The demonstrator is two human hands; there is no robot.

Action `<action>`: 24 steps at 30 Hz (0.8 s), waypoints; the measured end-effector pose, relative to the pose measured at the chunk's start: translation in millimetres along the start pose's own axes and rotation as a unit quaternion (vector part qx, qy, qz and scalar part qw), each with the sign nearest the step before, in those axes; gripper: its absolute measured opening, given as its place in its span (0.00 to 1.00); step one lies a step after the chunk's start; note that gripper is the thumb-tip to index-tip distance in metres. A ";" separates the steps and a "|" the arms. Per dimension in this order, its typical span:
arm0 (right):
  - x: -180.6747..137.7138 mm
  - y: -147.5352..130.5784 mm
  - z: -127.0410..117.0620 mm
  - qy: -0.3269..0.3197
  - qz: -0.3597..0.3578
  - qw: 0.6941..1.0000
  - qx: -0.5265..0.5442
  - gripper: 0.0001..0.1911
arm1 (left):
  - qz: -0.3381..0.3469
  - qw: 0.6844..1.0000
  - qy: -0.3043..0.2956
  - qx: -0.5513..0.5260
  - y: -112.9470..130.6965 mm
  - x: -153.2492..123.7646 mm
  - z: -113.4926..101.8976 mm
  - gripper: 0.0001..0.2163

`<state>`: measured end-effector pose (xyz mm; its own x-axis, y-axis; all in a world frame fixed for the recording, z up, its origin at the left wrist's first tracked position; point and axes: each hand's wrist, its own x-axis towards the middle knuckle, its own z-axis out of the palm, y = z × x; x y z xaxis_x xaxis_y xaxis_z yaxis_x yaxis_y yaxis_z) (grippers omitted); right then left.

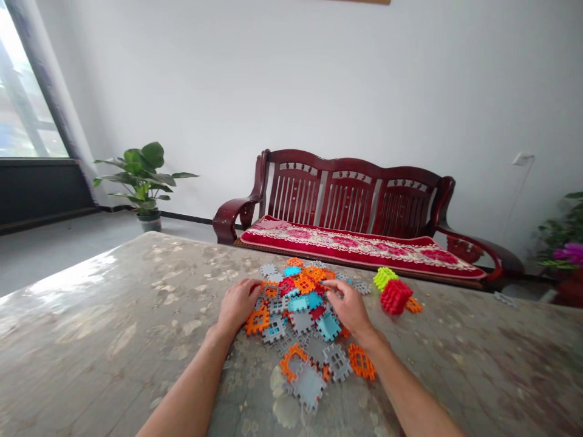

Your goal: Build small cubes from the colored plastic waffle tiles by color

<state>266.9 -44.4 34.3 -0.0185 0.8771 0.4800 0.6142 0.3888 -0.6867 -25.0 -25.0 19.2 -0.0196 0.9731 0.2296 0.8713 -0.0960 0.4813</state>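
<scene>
A loose heap of flat interlocking plastic building tiles lies on the table in front of me, among them an orange window tile [257, 320], a grey tile [308, 386] and a light-blue tile [328, 326]. My left hand [239, 304] rests against the heap's left edge, its fingertips beside orange and grey tiles. On the opposite side my right hand [350, 305] reaches over the heap, thumb and fingers apart, near red and orange tiles. Neither hand visibly holds a tile. Fingertips are partly lost among the pieces.
Right of the heap stand a red block of tiles [396, 297] and a yellow-green block [385, 278], with an orange tile [414, 305] beside them. A patterned cover lies over the table [113, 340]. Behind it are a wooden bench [348, 182] and a potted plant [146, 176].
</scene>
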 end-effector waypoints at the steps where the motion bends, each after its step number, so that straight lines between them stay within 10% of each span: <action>1: 5.4 -6.7 6.4 -0.027 -0.012 0.999 -0.023 0.17 | -0.002 1.000 0.000 0.001 0.1 -0.1 -0.2 0.16; 14: 64.2 -60.2 78.1 -0.299 -0.119 0.902 -0.288 0.24 | 0.007 1.000 0.000 -0.025 -1.9 0.2 2.1 0.16; 24: 58.7 -69.1 86.2 -0.237 -0.140 0.915 -0.296 0.18 | 0.009 1.000 0.008 -0.024 -4.4 0.4 5.3 0.15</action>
<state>155.4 4.5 62.8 -0.4931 0.8454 0.2053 0.8507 0.5180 -0.0897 -26.3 -23.0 12.7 -0.0128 0.9679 0.2511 0.8470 -0.1230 0.5172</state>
